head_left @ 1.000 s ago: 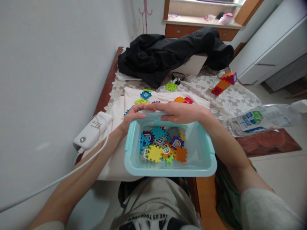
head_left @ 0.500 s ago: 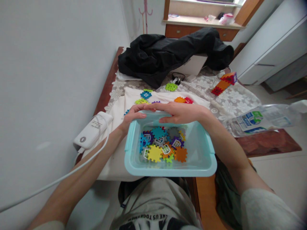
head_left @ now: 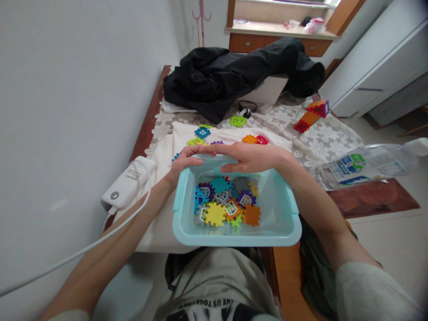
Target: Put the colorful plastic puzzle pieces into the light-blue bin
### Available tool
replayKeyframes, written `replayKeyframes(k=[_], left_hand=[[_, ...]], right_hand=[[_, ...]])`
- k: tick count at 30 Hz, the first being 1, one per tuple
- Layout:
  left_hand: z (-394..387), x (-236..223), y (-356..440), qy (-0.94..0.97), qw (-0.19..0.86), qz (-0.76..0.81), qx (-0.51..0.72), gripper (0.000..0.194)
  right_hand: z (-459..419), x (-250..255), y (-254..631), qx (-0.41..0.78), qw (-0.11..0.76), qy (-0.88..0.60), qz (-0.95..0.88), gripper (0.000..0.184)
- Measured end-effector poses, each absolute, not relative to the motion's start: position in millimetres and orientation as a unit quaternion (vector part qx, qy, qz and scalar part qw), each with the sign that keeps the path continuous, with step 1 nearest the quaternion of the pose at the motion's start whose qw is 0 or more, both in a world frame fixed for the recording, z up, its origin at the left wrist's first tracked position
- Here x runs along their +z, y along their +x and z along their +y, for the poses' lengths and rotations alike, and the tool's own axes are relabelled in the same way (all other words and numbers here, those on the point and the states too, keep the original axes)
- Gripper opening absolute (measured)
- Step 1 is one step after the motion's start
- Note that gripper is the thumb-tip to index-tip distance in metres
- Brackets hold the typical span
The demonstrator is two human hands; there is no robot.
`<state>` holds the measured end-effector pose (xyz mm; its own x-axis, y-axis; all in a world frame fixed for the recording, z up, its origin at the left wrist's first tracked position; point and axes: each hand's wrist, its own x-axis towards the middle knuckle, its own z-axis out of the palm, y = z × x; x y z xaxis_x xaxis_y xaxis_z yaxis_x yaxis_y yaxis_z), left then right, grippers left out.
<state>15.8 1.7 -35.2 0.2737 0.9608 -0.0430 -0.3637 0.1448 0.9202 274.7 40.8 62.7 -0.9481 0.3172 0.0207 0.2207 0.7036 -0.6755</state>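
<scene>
A light-blue plastic basket [head_left: 274,232] sits right in front of me. Inside it lie several interlocking plastic pieces, among them a yellow square [head_left: 215,214], an orange square [head_left: 252,216], a teal piece [head_left: 220,184] and pieces with white window grids [head_left: 231,207]. My left hand [head_left: 187,160] rests at the basket's far left corner, thumb stretched along the rim. Across the far rim lies my right hand [head_left: 245,157], fingers extended leftward until they meet the left hand, thumb apart on the inner side. Neither hand holds a piece.
Behind the basket, loose pieces such as a blue window square [head_left: 202,132], a green one [head_left: 237,121] and a red one [head_left: 262,139] lie on cloth. An orange-red assembled piece [head_left: 310,117], a plastic bottle [head_left: 361,167], a white corded power bank [head_left: 129,183] and black fabric [head_left: 234,76] surround them.
</scene>
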Motion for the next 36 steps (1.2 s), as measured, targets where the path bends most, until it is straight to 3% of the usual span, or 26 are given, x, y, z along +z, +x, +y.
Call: replayKeyframes(k=[5, 10, 18, 36], left_hand=[[3.8, -34.0, 15.3, 0.45, 0.669, 0.34, 0.484, 0.039], [3.4, -26.7, 18.8, 0.461, 0.672, 0.318, 0.483, 0.052], [3.4, -27.6, 19.7, 0.462, 0.676, 0.308, 0.485, 0.053], [5.8, -32.6, 17.8, 0.452, 0.696, 0.303, 0.468, 0.042]], right_hand=[[42.9, 57.2, 275.6, 0.349, 0.103, -0.125, -0.923, 0.073], [42.7, 59.2, 275.8, 0.332, 0.075, -0.134, -0.931, 0.069], [42.2, 60.0, 276.2, 0.319, 0.072, -0.142, -0.934, 0.07], [44.6, 53.4, 277.3, 0.314, 0.06, -0.126, -0.939, 0.069]])
